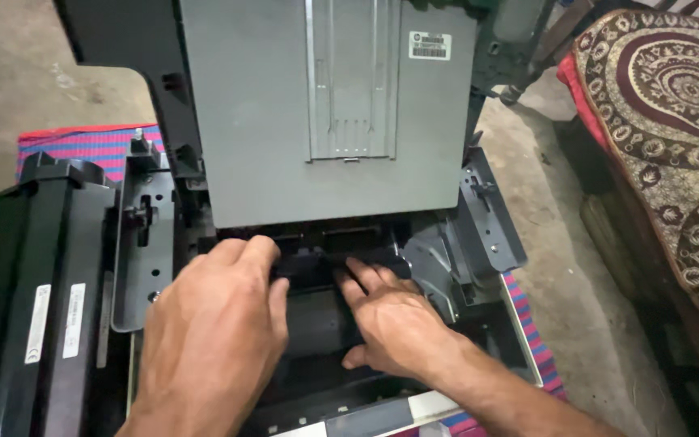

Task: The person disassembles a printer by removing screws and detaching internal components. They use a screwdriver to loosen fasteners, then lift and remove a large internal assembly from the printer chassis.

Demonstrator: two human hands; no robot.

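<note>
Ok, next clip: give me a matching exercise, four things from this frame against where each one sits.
Things:
1. left hand
2. grey panel
3. black cartridge
4. patterned cloth

Places:
A. far right edge
B. raised upright, centre top
C. lying at the left, beside the opened machine
D. bottom centre, fingers at the dark opening

Pairs: 1-D, 2-B, 3-C, 4-A

Opened grey printer (325,121), dark interior exposed
</note>
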